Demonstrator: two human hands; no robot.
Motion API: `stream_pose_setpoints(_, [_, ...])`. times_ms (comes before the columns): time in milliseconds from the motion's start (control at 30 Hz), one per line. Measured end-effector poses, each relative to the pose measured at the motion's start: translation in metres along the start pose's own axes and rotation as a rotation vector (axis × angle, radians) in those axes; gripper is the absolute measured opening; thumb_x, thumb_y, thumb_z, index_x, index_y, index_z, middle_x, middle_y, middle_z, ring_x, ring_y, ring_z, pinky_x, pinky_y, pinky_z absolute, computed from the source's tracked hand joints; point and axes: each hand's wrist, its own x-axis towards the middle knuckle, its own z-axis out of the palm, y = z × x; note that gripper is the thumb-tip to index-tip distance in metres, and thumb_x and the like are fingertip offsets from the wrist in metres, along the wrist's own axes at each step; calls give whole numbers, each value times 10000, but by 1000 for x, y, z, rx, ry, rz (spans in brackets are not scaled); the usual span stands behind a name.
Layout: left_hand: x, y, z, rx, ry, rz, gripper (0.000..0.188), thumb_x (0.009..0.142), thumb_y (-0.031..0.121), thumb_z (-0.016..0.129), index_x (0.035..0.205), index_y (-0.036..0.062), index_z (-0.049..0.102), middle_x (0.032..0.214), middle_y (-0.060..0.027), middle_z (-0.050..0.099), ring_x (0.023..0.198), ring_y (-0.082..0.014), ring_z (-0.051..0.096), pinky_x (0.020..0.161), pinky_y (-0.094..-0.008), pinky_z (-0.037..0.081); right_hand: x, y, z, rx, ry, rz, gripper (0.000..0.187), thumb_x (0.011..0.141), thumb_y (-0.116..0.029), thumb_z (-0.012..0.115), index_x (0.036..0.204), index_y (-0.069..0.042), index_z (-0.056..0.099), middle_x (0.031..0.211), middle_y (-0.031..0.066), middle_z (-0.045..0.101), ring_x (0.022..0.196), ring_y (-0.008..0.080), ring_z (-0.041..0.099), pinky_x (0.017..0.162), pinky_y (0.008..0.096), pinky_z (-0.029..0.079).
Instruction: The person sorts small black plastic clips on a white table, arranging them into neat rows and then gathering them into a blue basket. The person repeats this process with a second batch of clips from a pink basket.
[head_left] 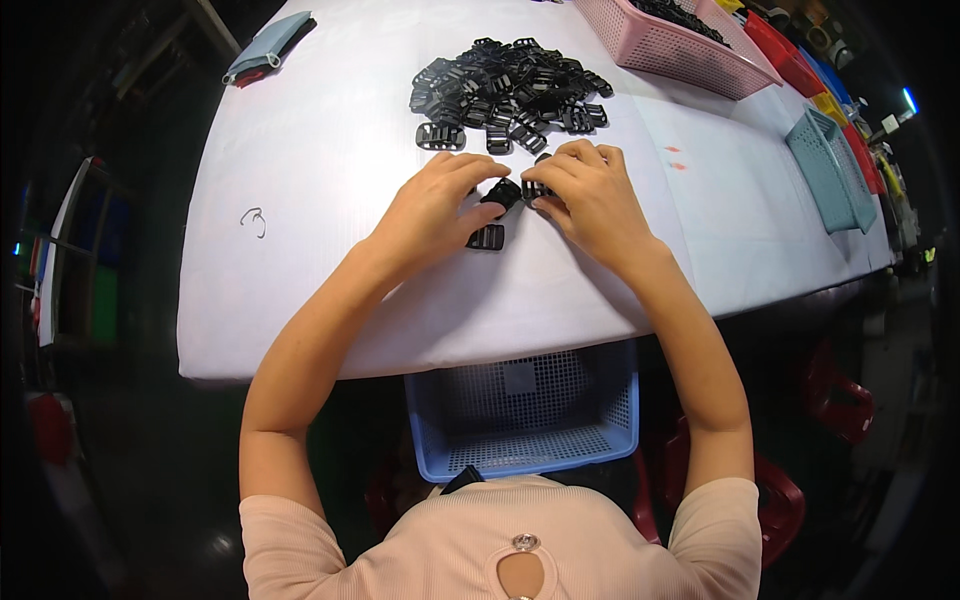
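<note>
Black plastic strap buckles lie in a loose pile (505,90) on the white-covered table (320,190), just beyond my hands. My left hand (425,208) is closed, thumb and fingers pinching a tilted black buckle (503,195). Close beside it, my right hand (597,200) grips another black buckle (530,190), partly hidden behind the fingers. Below my left thumb a slotted buckle (487,237) lies flat on the table. A dark bit beside my left fingers is mostly covered.
A pink basket (690,55) of dark pieces stands at the far right, and a teal basket (830,175) at the right edge. Cloth face masks (268,48) lie at the far left. Under the table's front edge sits a blue basket (520,462).
</note>
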Motion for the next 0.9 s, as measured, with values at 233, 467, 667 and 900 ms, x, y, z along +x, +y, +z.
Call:
stream_pose_setpoints(233, [12,-20,0,48,-132,167,374,801,99,690,1167,55,628,1184,-111,612,1051,-285,547,910,-366,472,-30,-23,-38,481,-225,320,155,902,-178,569,965,-108,691,918,38,670,964,236,563,878,402,355])
stream_pose_setpoints(467, [-9,13,-42,109,-153,-123,378,754,139,748,1116,72,664,1113,-121,630,1046,-281,570,903,-367,474,-30,-25,-24,163,-245,233,145,851,-185,644,965,-112,696,1023,37,644,975,230,546,853,383,389])
stream_pose_setpoints(667, [-17,2,-36,213,-69,-79,325,805,123,692,1125,67,671,1181,-115,619,1080,-286,565,935,-379,467,0,-15,17,190,-43,-55,272,778,-155,728,1034,-83,668,1043,40,635,990,235,549,870,368,437])
stream_pose_setpoints(900, [9,-27,-14,142,-91,-30,288,863,132,636,1134,41,667,1085,-115,678,980,-245,627,865,-353,500,18,-20,9,345,-209,258,180,854,-215,646,972,-85,686,832,81,666,820,242,620,741,357,475])
